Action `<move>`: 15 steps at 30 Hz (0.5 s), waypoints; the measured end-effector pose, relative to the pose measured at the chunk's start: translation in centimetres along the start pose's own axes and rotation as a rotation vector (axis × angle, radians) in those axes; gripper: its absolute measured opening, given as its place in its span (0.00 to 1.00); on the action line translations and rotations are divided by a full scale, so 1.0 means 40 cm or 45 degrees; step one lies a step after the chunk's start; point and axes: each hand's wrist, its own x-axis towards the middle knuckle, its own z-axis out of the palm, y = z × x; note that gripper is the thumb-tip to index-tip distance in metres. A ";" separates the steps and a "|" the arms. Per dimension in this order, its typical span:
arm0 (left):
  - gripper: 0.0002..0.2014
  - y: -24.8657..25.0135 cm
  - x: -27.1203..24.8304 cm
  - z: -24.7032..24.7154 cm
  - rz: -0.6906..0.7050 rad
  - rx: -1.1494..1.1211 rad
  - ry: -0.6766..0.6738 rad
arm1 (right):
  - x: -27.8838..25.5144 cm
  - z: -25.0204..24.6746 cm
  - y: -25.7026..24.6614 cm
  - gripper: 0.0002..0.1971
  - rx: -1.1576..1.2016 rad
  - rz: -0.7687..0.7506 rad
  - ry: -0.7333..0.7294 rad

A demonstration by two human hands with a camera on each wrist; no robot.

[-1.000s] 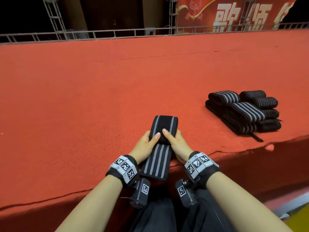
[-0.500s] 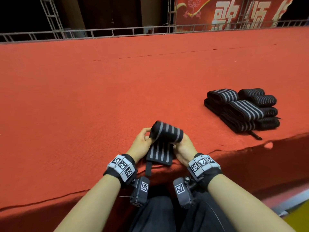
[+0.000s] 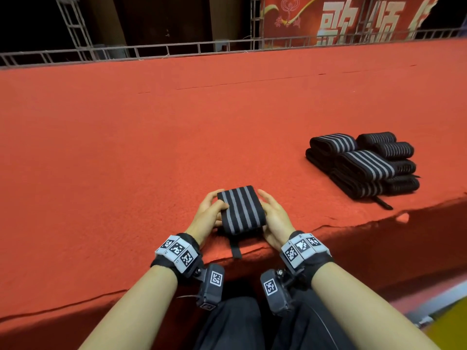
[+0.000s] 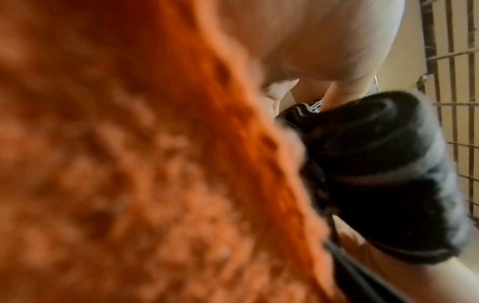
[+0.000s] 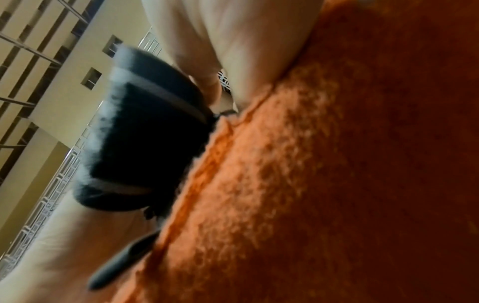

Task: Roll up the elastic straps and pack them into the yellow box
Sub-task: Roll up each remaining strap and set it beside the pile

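The left hand (image 3: 207,212) and right hand (image 3: 274,218) clasp the black elastic strap roll with grey stripes (image 3: 241,210) at the near edge of the red carpeted bench (image 3: 126,160), and should press the loose black tail (image 3: 235,249) tight.

The rolled strap (image 3: 241,210), black with four grey stripes, is lying near the front edge of the red-carpeted table (image 3: 126,147), stripes running away from the viewer, a thin black tail (image 3: 235,248) hanging over the edge. Both wrist views are blurred. A stack of straps (image 3: 364,165), same pattern, is sitting well apart to the right. A yellow corner (image 3: 452,327) is showing at lower right; whether it is the box cannot be told.
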 end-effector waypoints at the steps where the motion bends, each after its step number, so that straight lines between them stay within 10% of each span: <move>1: 0.17 -0.003 0.004 0.000 -0.002 0.009 0.027 | 0.005 0.000 -0.001 0.17 0.024 0.038 0.002; 6: 0.18 -0.003 0.009 0.017 -0.017 -0.074 0.173 | -0.002 0.014 -0.017 0.22 0.171 0.140 -0.139; 15: 0.14 0.169 0.042 0.194 -0.082 -0.273 0.009 | 0.021 -0.014 -0.171 0.21 0.185 -0.096 0.161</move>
